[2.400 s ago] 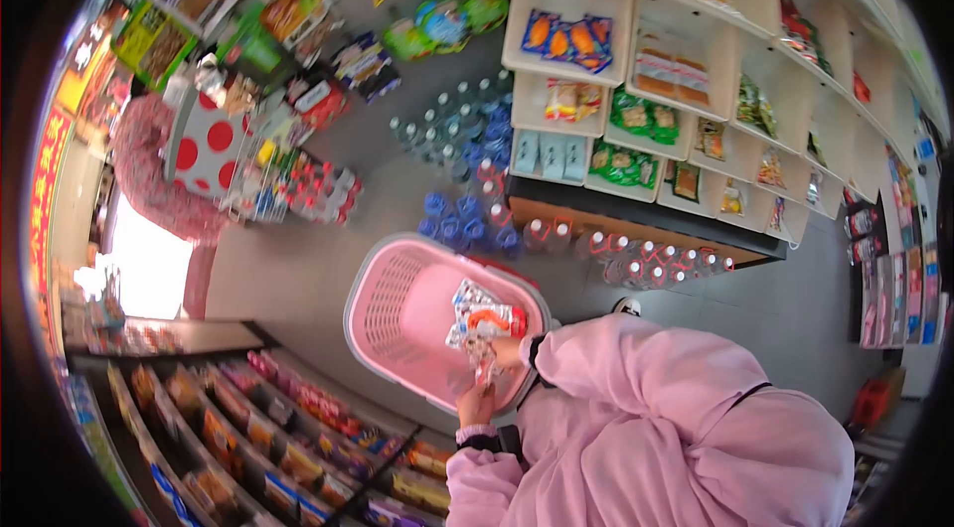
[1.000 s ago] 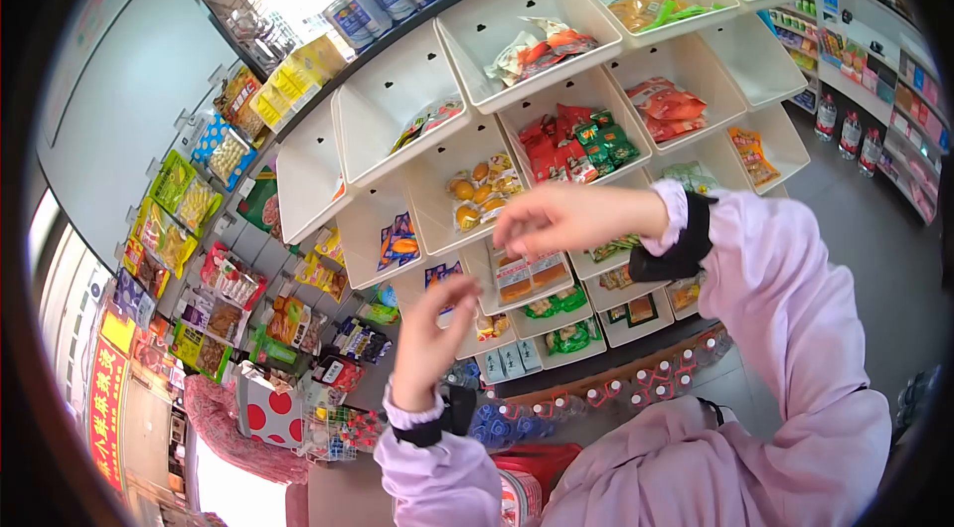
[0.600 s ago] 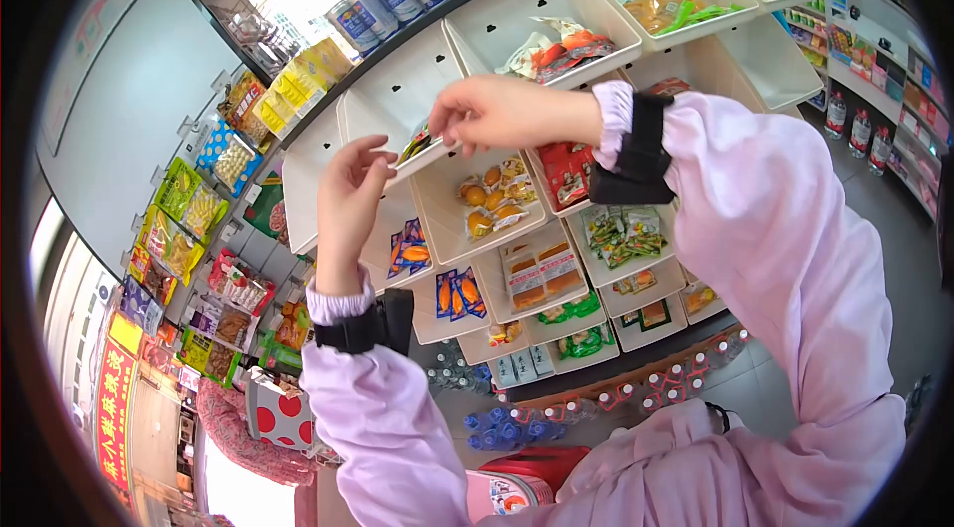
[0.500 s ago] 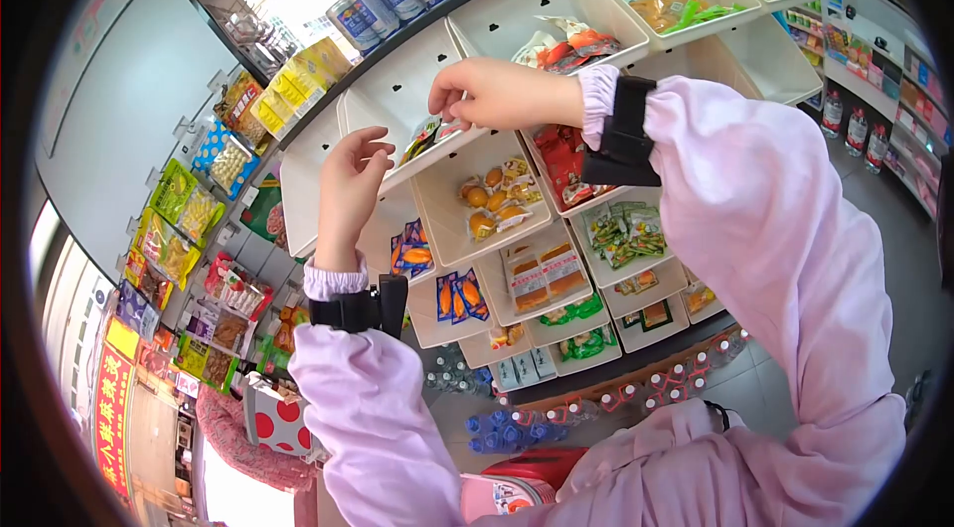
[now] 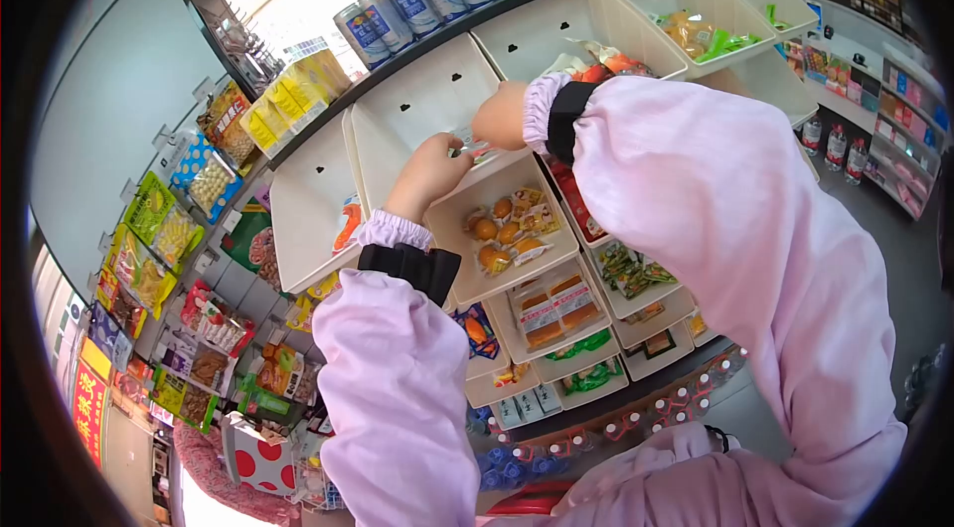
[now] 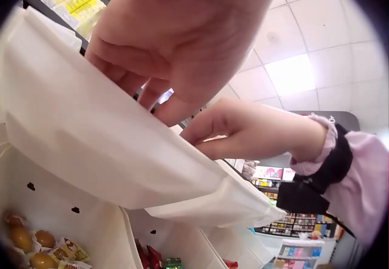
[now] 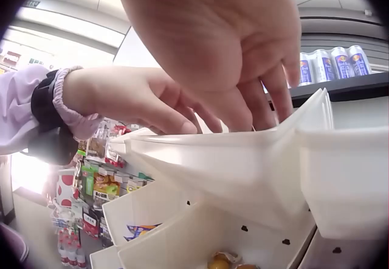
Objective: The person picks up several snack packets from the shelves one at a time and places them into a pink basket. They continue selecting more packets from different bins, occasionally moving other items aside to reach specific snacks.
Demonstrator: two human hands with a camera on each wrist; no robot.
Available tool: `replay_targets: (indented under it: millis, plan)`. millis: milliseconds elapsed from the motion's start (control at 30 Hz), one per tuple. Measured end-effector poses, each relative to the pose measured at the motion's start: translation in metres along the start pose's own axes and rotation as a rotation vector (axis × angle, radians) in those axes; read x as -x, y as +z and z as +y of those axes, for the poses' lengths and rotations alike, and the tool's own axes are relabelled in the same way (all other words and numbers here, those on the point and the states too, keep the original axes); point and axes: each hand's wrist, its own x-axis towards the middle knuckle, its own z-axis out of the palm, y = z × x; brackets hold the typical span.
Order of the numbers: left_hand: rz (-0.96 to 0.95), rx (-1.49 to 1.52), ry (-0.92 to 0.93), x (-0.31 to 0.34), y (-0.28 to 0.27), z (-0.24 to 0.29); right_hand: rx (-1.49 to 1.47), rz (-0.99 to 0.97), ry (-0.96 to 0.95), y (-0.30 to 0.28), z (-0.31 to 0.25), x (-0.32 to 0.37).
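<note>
Both hands reach into a white top-row bin [image 5: 422, 115] of the snack rack. In the head view my left hand [image 5: 432, 172] bends over the bin's front edge, and my right hand [image 5: 502, 117] is close beside it. Part of a snack packet [image 5: 467, 140] shows between them, at the left fingertips. The left wrist view has the left fingers [image 6: 124, 78] dipping behind the bin's front wall [image 6: 115, 138]. Seen from the right wrist, the right fingers [image 7: 276, 90] also go down inside the rim. I cannot tell whether either hand grips the packet, as the fingertips are hidden.
Below is a bin [image 5: 512, 259] of wrapped egg-like snacks. Orange-red packets [image 5: 611, 60] lie in the bin to the right. Blue-and-silver cans [image 5: 412, 5] and yellow packs [image 5: 293, 100] stand along the ledge above. Hanging snack bags [image 5: 209, 174] cover the left wall; bottles [image 5: 621, 423] stand below.
Earlier, both hands were low over a pink basket, holding a packet. They then rose to the rack with fingers loose. Since half a second ago they have moved lower and deeper into the bin.
</note>
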Motion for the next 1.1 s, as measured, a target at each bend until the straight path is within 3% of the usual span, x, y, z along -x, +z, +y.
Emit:
replay_targets:
  millis: [133,200,233,333,467,600,700,800,833,900,1000,1100]
  plan:
    - [-0.014,-0.014,0.044,-0.01,-0.001,-0.001,0.005,-0.156,-0.005,-0.005,0.0,-0.005]
    - [-0.033,0.286,-0.14,-0.009,-0.005,0.013,0.003,-0.183,0.005,-0.01,0.0,-0.004]
    - [-0.044,0.434,-0.232,-0.008,-0.006,0.019,-0.02,-0.159,0.006,-0.014,-0.002,0.0]
    - [0.006,0.691,-0.219,-0.015,-0.006,0.016,-0.081,-0.089,0.055,-0.026,-0.004,0.009]
    - [-0.008,0.795,-0.145,-0.016,-0.02,0.005,-0.223,0.015,0.068,-0.029,-0.006,0.024]
    - [0.106,1.058,-0.113,-0.004,-0.034,-0.007,-0.21,0.27,0.087,-0.02,-0.014,0.027]
    - [0.209,1.146,-0.095,0.021,-0.051,-0.006,-0.16,0.524,-0.032,-0.018,-0.026,0.038]
    - [0.299,1.17,-0.04,0.06,-0.055,-0.008,-0.361,0.542,-0.053,-0.029,-0.059,0.072]
    - [0.337,1.176,-0.023,0.073,-0.054,-0.007,-0.492,0.31,-0.006,-0.034,-0.067,0.081]
    - [0.4,1.215,-0.001,0.1,-0.048,-0.005,-1.234,-0.162,0.158,-0.032,-0.081,0.089]
    - [0.508,1.277,0.028,0.135,-0.034,0.009,-2.109,-0.213,0.093,0.004,-0.095,0.08]
    - [0.605,1.274,0.031,0.169,-0.012,0.022,-2.527,-0.011,-0.035,0.005,-0.114,0.07]
